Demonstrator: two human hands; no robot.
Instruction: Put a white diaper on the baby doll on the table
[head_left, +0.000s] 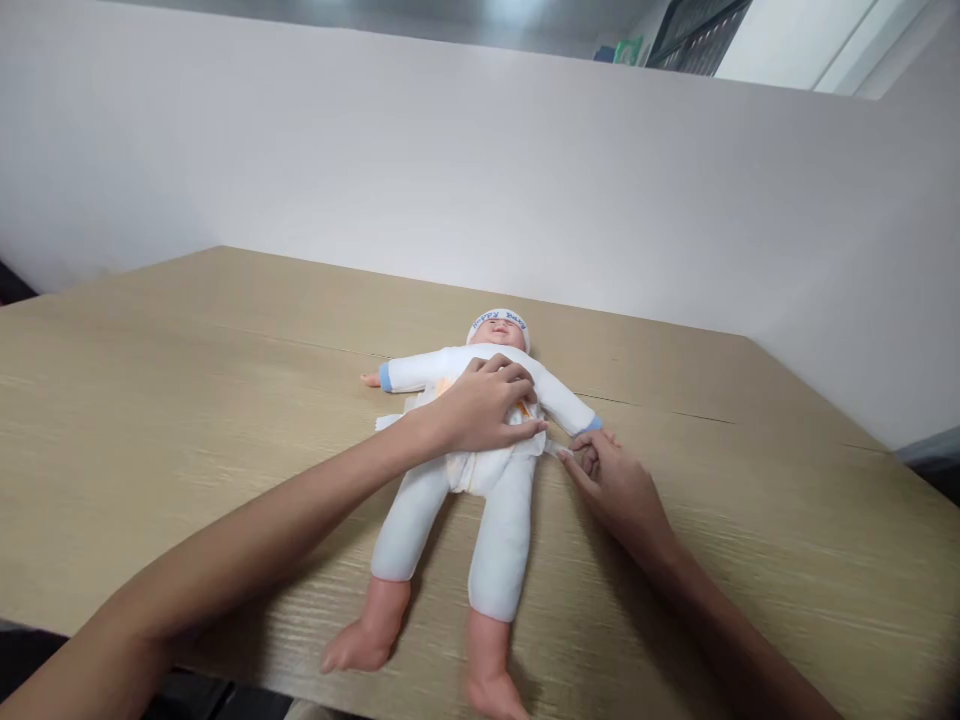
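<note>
On its back lies a baby doll [501, 560] in white clothes with blue cuffs and a printed white hat, its bare feet toward me. A white diaper [471, 472] with orange marks is around its hips, between the legs and up over the belly. My left hand [499, 405] lies across the doll's belly, fingers spread, pressing on the diaper's front. My right hand [611, 485], at the doll's side near its cuff, pinches the diaper's white side tab [558, 449], which is stretched outward. Another tab [388, 421] sticks out on the opposite side.
The doll rests on a wide wooden table [225, 400] with a seam running across it. A white partition wall [450, 170] stands along the back and right. Beyond its top edge are a dark rack [697, 35] and a green item [628, 50].
</note>
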